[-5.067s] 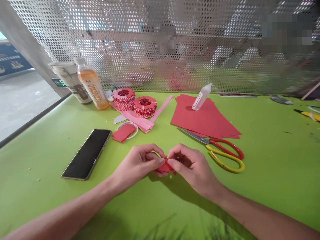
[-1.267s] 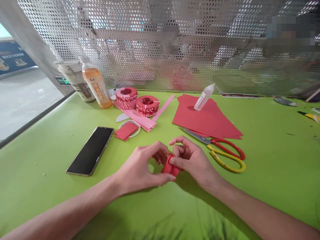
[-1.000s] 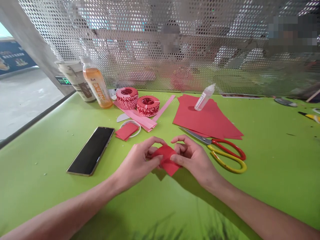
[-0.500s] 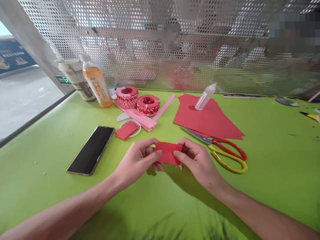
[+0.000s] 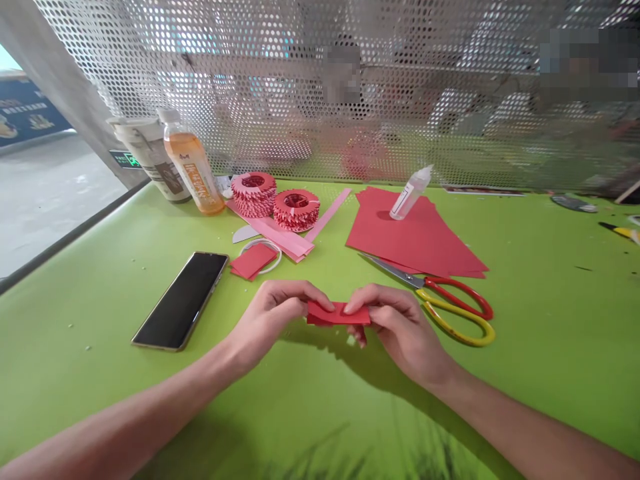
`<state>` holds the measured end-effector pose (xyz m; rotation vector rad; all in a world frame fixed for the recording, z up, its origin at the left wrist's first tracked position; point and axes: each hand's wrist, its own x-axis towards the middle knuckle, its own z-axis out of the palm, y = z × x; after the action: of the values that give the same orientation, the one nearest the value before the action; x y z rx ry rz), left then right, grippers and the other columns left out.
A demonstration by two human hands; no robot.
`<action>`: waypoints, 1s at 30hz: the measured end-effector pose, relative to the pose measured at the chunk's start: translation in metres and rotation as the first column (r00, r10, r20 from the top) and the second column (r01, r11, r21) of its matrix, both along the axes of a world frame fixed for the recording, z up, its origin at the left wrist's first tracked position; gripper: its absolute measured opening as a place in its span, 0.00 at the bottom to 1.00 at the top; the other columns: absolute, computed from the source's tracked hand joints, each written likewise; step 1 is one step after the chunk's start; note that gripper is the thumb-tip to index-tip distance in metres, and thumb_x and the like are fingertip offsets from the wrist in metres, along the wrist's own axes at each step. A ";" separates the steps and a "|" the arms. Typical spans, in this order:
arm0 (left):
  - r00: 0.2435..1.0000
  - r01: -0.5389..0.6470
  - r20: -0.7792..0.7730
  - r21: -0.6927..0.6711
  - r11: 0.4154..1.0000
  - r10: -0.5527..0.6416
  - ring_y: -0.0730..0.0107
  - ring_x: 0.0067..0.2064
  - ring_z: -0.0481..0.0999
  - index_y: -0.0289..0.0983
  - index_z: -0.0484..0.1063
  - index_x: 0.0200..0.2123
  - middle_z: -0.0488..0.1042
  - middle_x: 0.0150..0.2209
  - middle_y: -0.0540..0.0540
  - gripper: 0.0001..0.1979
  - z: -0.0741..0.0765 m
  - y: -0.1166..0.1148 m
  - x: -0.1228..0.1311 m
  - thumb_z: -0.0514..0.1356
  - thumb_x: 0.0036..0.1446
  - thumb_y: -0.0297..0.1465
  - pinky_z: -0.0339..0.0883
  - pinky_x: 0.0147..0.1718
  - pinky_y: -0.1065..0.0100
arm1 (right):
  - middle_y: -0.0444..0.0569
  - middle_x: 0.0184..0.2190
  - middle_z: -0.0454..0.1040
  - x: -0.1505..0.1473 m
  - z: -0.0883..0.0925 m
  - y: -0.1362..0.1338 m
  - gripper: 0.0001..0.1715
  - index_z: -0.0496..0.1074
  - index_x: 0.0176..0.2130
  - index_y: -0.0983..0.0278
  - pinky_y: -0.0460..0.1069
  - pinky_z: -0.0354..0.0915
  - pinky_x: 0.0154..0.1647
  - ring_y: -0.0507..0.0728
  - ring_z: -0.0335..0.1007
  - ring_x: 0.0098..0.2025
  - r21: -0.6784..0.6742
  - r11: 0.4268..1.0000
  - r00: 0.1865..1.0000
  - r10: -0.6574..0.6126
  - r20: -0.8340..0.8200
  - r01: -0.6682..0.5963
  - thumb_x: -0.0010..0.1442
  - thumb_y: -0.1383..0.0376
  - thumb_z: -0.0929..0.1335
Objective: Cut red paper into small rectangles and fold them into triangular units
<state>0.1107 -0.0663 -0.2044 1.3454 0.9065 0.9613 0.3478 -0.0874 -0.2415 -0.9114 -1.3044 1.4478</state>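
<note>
A small red paper piece [image 5: 338, 313] is held just above the green table [image 5: 100, 400], folded into a narrow strip. My left hand [image 5: 270, 317] pinches its left end with thumb and fingers. My right hand [image 5: 400, 327] pinches its right end the same way. Both hands are closed on the paper. A small stack of red paper pieces [image 5: 253, 261] lies on a white ring a little beyond my left hand. Red-and-yellow scissors [image 5: 440, 303] lie just right of my right hand.
A black phone [image 5: 183, 299] lies to the left. At the back stand an orange drink bottle [image 5: 193, 163], a cup [image 5: 150, 160], two red paper rings [image 5: 275, 200], pink strips [image 5: 285, 237], red sheets [image 5: 415, 237] and a glue bottle [image 5: 410, 193]. A perforated screen [image 5: 320, 87] closes the far edge.
The red paper was opened out flat between my hands, then folded over into a narrow strip. Both hands stayed near the table's middle, keeping hold of the paper.
</note>
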 end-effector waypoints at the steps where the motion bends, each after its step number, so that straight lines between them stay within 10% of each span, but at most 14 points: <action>1: 1.000 -0.002 -0.009 0.018 1.000 0.002 0.54 0.32 0.81 0.38 0.85 0.29 0.84 0.28 0.44 0.15 0.000 0.000 0.000 0.56 0.50 0.26 0.72 0.32 0.62 | 0.47 0.29 0.90 0.000 0.002 -0.001 0.13 0.97 0.37 0.52 0.55 0.83 0.32 0.61 0.85 0.28 0.017 1.000 1.000 -0.001 0.020 0.001 0.70 0.59 0.78; 8: 0.994 0.026 -0.102 -0.122 0.992 -0.039 0.57 0.29 0.85 0.40 0.81 0.31 0.84 0.26 0.47 0.02 -0.001 -0.005 0.009 0.66 0.53 0.30 0.76 0.25 0.66 | 0.43 0.29 0.87 -0.005 0.007 -0.006 0.02 0.90 0.41 0.53 0.52 0.75 0.30 0.60 0.81 0.29 0.136 0.988 0.942 -0.109 0.318 0.068 0.68 0.59 0.82; 25: 0.948 -0.038 -0.316 -0.007 0.999 0.034 0.63 0.21 0.81 0.40 0.77 0.22 0.81 0.18 0.50 0.10 -0.004 0.004 0.001 0.59 0.47 0.21 0.72 0.20 0.70 | 0.39 0.23 0.70 0.002 0.014 0.007 0.17 0.76 0.28 0.55 0.53 0.56 0.29 0.55 0.61 0.27 0.158 0.985 0.883 -0.133 0.451 0.068 0.69 0.56 0.76; 30: 0.899 -0.033 -0.408 0.296 0.955 0.157 0.65 0.25 0.76 0.40 0.76 0.25 0.79 0.22 0.52 0.08 0.008 0.003 -0.001 0.59 0.51 0.25 0.68 0.24 0.70 | 0.39 0.24 0.71 0.001 0.016 0.006 0.15 0.77 0.29 0.56 0.52 0.58 0.31 0.55 0.61 0.28 0.139 0.990 0.897 -0.067 0.437 0.006 0.68 0.57 0.77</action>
<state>0.1101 -0.0637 -0.1968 1.8171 1.2100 0.9085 0.3493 -0.0811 -0.2250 -1.2130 -1.6840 1.1405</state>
